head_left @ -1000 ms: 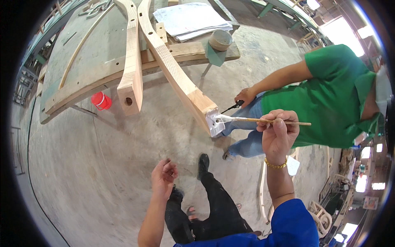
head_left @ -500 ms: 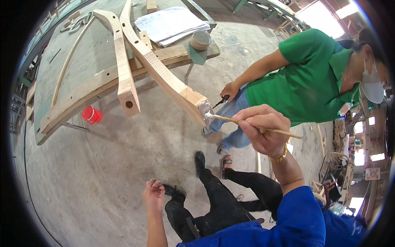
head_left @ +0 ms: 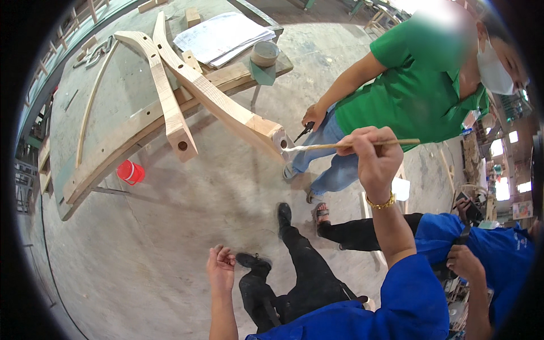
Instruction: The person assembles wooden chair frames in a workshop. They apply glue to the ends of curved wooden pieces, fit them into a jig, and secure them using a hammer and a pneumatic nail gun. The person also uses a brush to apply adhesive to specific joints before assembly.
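Note:
My right hand [head_left: 375, 152] pinches a thin wooden stick [head_left: 405, 141], whose far tip carries white glue-like paste [head_left: 296, 148]. That tip is at the round hole [head_left: 284, 144] in the end face of a curved wooden leg [head_left: 226, 110], with whitish smears around it. Whether it reaches inside the hole, I cannot tell. My left hand [head_left: 221, 266] hangs low over the floor, fingers loosely curled and apart, nothing visible in them. A second curved wooden leg [head_left: 167, 96] lies to the left, a dark hole in its end. Both legs overhang the workbench edge [head_left: 130, 127].
Papers [head_left: 224, 37], a tape roll [head_left: 264, 54], a clamp [head_left: 101, 52] and a thin wood strip [head_left: 93, 107] lie on the bench. A red bucket [head_left: 131, 172] stands below. A person in green [head_left: 402, 85] holding dark pliers-like tool [head_left: 305, 130] stands close right; another in blue [head_left: 481, 243] is behind.
My right hand has lifted slightly and the stick lies more level, its tip now at the hole. The view has shifted; the person in blue shows more. My left hand stays low.

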